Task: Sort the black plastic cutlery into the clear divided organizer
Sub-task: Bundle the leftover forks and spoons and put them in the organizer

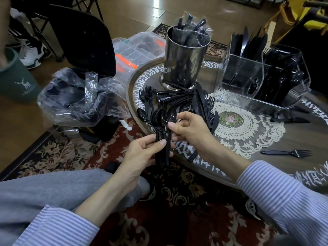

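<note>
Left hand (145,150) grips a nested spoon stack (160,128) by the handles over the worktop (266,148) edge, right hand (188,128) pinches one spoon's neck; light, stiff, slick plastic, likely best held mid-handle; organizer (262,75) sits far right.

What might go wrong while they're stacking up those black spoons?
The left hand grips a thick stack of spoons past the table edge; as the right hand adds another, some may slip and fall on the carpet. The right sleeve passes near a lone fork and might knock it.
</note>
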